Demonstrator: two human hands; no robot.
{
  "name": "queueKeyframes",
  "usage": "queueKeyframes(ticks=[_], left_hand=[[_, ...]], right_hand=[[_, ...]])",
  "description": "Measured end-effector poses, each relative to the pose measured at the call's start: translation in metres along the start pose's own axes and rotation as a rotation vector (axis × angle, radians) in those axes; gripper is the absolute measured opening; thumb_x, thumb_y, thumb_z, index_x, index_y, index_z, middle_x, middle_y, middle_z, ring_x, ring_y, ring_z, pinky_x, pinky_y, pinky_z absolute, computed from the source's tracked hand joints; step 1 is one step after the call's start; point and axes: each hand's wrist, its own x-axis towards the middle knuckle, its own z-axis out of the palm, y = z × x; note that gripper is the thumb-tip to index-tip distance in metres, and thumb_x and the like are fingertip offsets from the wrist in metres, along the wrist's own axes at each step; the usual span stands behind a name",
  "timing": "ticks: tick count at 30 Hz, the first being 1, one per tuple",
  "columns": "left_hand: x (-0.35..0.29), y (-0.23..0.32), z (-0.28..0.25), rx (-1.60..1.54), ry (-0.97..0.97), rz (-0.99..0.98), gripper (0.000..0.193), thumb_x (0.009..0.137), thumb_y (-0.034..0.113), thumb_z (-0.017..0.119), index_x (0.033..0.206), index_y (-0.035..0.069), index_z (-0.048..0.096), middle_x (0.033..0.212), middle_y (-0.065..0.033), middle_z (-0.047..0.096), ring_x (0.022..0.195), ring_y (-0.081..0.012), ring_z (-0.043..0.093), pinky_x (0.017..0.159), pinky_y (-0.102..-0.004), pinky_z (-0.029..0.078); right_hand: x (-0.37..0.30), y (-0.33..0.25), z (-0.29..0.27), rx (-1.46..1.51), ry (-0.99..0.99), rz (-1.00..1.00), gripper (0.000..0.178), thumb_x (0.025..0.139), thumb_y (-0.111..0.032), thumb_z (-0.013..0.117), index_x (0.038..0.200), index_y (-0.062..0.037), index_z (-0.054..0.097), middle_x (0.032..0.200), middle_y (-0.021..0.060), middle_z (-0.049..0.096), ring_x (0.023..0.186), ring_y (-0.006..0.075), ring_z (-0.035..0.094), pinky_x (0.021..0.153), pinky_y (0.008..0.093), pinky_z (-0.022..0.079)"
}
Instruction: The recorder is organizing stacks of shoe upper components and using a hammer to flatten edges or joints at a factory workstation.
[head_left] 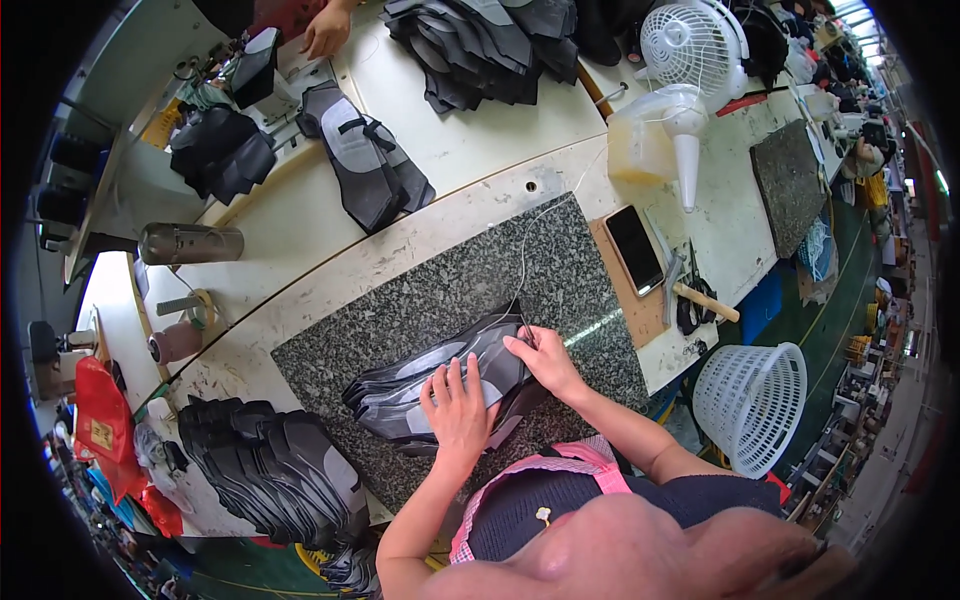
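Note:
A fanned stack of black and grey shoe-upper pieces (410, 385) lies on a speckled granite slab (430, 270) in front of me. My left hand (460, 412) rests on the stack with its fingers spread flat over the top piece. At the stack's right end is my right hand (545, 360), thumb and fingers drawn together by the edge of the pieces. Something thin and dark shows at those fingertips, too small to name. A pale thread (523, 260) runs from the far side of the slab down to the stack near my right hand.
More upper pieces (280, 470) are piled at the left, others (470, 50) at the far side. Right of the slab lie a phone (634, 250) and a wooden-handled hammer (705, 300). A white basket (750, 405) stands lower right, a fan (692, 55) beyond. Another person's hand (327, 32) shows far left.

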Motion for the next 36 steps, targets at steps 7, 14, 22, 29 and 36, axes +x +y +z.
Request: queueKeyframes(ticks=[7,14,22,29,36], left_hand=[[0.001,0.004,0.003,0.106,-0.003,0.009,0.079,0.069,0.035,0.078,0.136,0.006,0.051,0.128,-0.0149,0.052,0.121,-0.0325,0.045,0.103,-0.0504,0.031],[0.003,0.004,0.002,0.075,0.013,-0.002,0.080,0.064,0.030,0.079,0.135,0.006,0.052,0.127,-0.0145,0.053,0.119,-0.0331,0.045,0.101,-0.0503,0.031],[0.005,0.002,-0.002,0.063,0.037,-0.001,0.081,0.061,0.030,0.082,0.134,0.009,0.053,0.124,-0.0136,0.056,0.116,-0.0321,0.048,0.099,-0.0496,0.033],[0.008,0.000,-0.007,0.046,0.043,0.015,0.080,0.060,0.028,0.082,0.133,0.009,0.055,0.120,-0.0118,0.060,0.112,-0.0306,0.052,0.097,-0.0469,0.035],[0.008,0.001,-0.004,0.036,0.076,0.015,0.076,0.062,0.028,0.080,0.131,0.008,0.056,0.118,-0.0118,0.061,0.110,-0.0307,0.053,0.097,-0.0460,0.037]], right_hand=[[-0.001,-0.001,0.001,0.105,-0.032,0.013,0.032,0.091,-0.029,0.066,0.074,-0.0040,0.056,0.062,-0.0062,0.049,0.059,0.0039,0.040,0.052,0.0271,0.031],[-0.005,-0.003,-0.002,0.297,-0.049,0.101,0.036,0.098,-0.032,0.058,0.074,-0.0067,0.055,0.061,-0.0077,0.045,0.053,0.0019,0.037,0.048,0.0236,0.028],[-0.045,0.016,-0.007,0.230,-0.035,0.004,0.037,0.101,-0.029,0.052,0.077,-0.0026,0.062,0.060,-0.0060,0.049,0.052,0.0013,0.035,0.047,0.0240,0.028],[-0.053,0.045,0.001,0.122,-0.018,-0.100,0.031,0.096,-0.021,0.057,0.078,0.0036,0.056,0.063,0.0013,0.049,0.061,0.0063,0.043,0.052,0.0296,0.032],[-0.054,0.036,0.005,-0.087,-0.030,-0.381,0.023,0.087,-0.016,0.062,0.079,0.0042,0.055,0.064,0.0089,0.050,0.053,0.0185,0.048,0.052,0.0345,0.037]])
